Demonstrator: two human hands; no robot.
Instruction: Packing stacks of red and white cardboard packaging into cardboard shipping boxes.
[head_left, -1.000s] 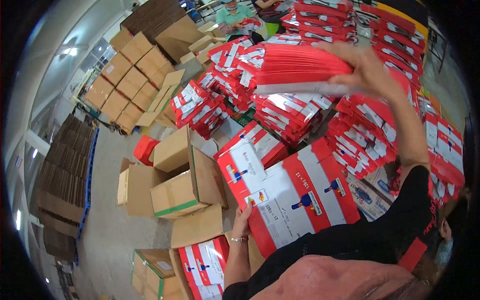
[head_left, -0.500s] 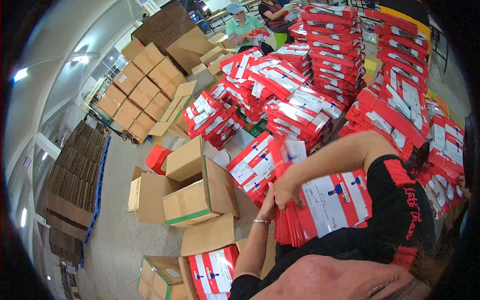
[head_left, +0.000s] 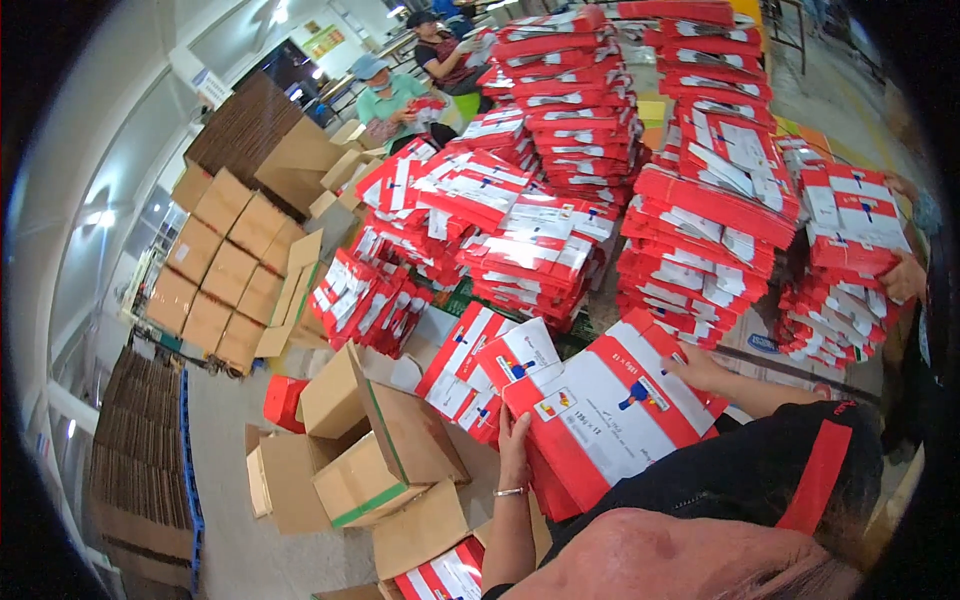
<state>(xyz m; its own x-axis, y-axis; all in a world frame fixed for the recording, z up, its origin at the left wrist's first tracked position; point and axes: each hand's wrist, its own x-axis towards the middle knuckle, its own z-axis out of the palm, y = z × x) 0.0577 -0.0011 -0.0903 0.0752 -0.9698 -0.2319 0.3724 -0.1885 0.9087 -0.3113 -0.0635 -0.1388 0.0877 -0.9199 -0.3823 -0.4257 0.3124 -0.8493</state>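
Both hands, left hand (head_left: pixel 514 436) and right hand (head_left: pixel 694 366), grip with curled fingers the edges of a red-and-white stack of flat cartons (head_left: pixel 605 415).

I see red flat cartons (head_left: pixel 610 415) with white panels and small blue marks; plain brown boxes (head_left: pixel 385 455), one green-edged; my black sleeve (head_left: pixel 790 470) has a red stripe.

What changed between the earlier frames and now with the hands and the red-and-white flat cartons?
The right hand, earlier raised to the tall piles with a batch of flat cartons, has come down. That batch now rests as a stack before the person, right hand on its far edge, left hand on its near-left edge. The brown boxes and the carton piles stayed put.
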